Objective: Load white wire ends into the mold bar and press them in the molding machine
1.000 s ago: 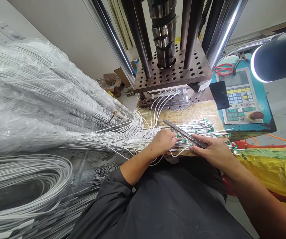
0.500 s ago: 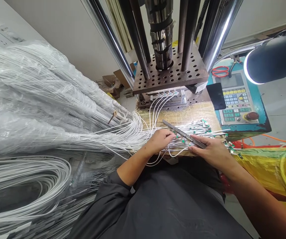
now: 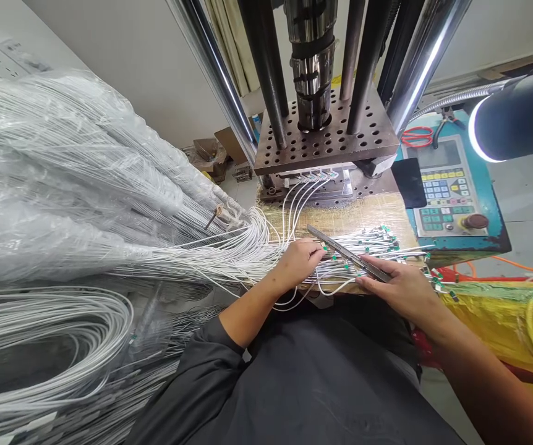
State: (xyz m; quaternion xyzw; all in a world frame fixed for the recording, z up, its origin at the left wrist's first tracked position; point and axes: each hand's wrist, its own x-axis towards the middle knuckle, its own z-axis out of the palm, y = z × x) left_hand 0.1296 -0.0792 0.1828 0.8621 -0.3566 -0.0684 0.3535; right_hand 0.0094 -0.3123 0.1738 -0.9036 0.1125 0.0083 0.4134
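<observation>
My right hand point(image 3: 403, 293) grips the near right end of a long, narrow metal bar point(image 3: 338, 248), fingers on top and thumb along its side. The bar lies slanted over a spread of white cables point(image 3: 234, 256). Small green-tipped connectors point(image 3: 347, 266) sit along the bar's near edge. At the bar's left part my left hand point(image 3: 301, 259) is closed in a pinch on a white cable end, largely hidden by the fingers. Behind the bar, several white cables run up to a clear fixture plate point(image 3: 345, 184) under the press plate point(image 3: 326, 139).
Plastic-wrapped cable bundles point(image 3: 76, 167) fill the left, with coiled cables point(image 3: 109, 346) below. At the right stand a teal control panel point(image 3: 493, 204), a phone-like black slab point(image 3: 409, 183), red-handled scissors point(image 3: 417, 136) and a lamp point(image 3: 517, 117). A yellow wrapped bundle point(image 3: 484, 315) lies lower right.
The whole view has shifted a little, so the press and panel appear further right. Both hands keep nearly the same hold on the bar and cable end.
</observation>
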